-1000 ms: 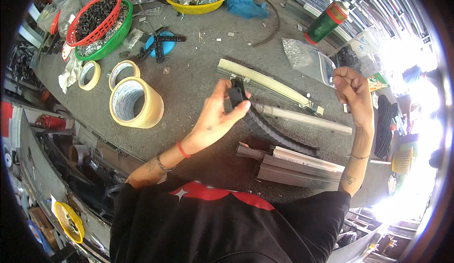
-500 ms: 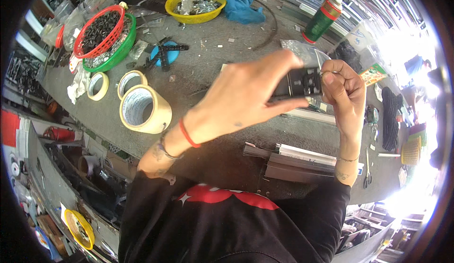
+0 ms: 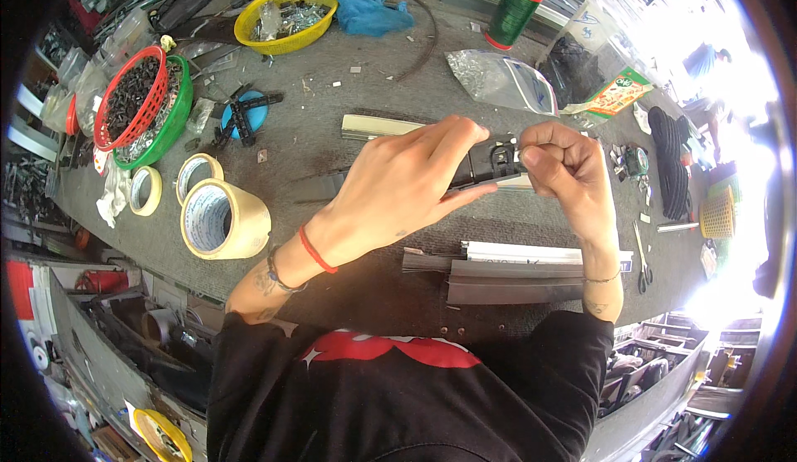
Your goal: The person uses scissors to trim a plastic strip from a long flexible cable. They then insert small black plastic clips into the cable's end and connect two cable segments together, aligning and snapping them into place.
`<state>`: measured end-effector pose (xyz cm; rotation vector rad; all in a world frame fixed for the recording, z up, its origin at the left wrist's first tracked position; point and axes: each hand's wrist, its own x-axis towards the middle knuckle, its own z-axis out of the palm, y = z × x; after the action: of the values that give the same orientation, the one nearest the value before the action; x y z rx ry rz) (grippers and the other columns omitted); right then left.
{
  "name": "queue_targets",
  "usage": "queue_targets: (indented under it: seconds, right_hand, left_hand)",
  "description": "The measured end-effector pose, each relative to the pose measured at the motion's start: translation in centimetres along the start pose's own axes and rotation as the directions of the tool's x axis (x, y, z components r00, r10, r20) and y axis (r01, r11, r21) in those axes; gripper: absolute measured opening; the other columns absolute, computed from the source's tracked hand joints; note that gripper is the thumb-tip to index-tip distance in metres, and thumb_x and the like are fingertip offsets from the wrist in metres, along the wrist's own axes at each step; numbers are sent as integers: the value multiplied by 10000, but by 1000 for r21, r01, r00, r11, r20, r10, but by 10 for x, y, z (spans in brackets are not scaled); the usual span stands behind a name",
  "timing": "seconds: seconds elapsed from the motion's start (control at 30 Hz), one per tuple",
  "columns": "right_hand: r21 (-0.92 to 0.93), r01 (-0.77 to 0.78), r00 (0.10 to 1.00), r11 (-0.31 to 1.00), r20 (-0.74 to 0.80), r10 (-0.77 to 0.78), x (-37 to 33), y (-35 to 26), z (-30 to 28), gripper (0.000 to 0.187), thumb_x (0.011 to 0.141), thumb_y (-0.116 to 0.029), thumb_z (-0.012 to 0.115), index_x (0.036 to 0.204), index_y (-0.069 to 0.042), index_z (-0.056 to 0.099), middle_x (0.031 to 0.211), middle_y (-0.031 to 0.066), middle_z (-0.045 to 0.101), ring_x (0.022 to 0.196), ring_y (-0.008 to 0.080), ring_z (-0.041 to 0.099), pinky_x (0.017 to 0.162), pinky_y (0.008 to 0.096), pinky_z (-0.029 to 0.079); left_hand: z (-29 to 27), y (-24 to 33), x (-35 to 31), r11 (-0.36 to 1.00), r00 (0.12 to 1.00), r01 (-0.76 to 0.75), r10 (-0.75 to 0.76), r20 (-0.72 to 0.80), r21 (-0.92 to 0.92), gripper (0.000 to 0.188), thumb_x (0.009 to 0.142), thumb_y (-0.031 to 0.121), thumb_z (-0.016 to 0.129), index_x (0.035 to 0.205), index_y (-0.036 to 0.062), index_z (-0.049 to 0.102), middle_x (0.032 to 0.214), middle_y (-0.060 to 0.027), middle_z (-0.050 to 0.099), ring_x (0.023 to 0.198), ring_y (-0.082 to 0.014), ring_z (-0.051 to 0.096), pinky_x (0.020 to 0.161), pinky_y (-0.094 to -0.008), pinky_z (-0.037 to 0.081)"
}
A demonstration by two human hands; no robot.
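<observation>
Above the middle of the table, my left hand (image 3: 398, 180) is closed round a dark profile (image 3: 477, 166), fingers along its upper side and thumb along its lower side. A small black fitting (image 3: 503, 156) sits at the profile's right end. My right hand (image 3: 573, 171) is closed in a pinch right at that end, thumb against the curled forefinger; what it pinches is hidden or too small to name. Below the hands lie several flat grey and white strips (image 3: 515, 283). A cream-coloured strip (image 3: 382, 127) lies behind my left hand.
On the left stand tape rolls (image 3: 249, 221), a red basket (image 3: 158, 101) over a green basket (image 3: 178, 130), and a blue disc (image 3: 249, 117) with black parts. Farther back are a yellow basket (image 3: 286, 44), a blue cloth (image 3: 357, 5) and a spray can (image 3: 519, 5). Scissors (image 3: 643, 267) lie right.
The view has shifted, so the table things sit farther left. Both hands appear slightly lower and farther left, still at the profile; more of the clear bag behind them shows.
</observation>
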<state>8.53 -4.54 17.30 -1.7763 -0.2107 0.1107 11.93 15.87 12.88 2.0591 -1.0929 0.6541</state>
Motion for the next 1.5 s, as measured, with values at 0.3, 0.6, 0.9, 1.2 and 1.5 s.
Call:
queue_targets:
  seconds: [0.3,0.6,0.9,1.2,1.5]
  right_hand:
    - [-17,10,1000,1000,4,-10,2,9,0,124,890,-75,569,954,31,585,662,-51,534,565,-17,375,484,162,259]
    - [219,141,990,965,-23,-140,23,-10,13,170,907,-133,565,960,28,569,577,-98,418,511,-13,281,454,190,184]
    - [179,327,941,928,29,-337,40,-54,59,88,879,-73,564,918,5,553,646,-88,492,570,-35,328,481,157,201]
    - [266,313,941,912,45,-336,49,-44,69,117,883,-85,569,946,13,553,699,-62,541,605,-24,379,520,144,254]
    - [102,421,906,902,0,-423,51,-52,68,106,863,-84,595,913,9,584,681,-58,534,596,-31,377,521,146,252]
  left_hand:
    - [-3,-1,-2,998,996,54,-52,72,-17,498,717,269,770,1063,29,505,952,-129,651,788,-294,660,639,-347,536]
    - [-41,-1,5,997,963,19,1,-271,70,589,707,272,778,1164,12,512,970,-143,611,842,-288,625,708,-334,513]
    - [-110,-11,1,536,719,-344,-377,-583,-771,591,917,569,364,1252,82,356,849,-53,442,647,-117,438,543,-242,375]
    - [-118,-21,1,75,804,-444,-406,-434,-893,555,956,526,286,1231,62,418,822,-41,418,607,-119,399,487,-251,354]
    - [-114,-23,5,11,862,-353,-386,-329,-936,579,955,533,278,1221,40,424,835,-42,429,642,-119,422,492,-246,368]
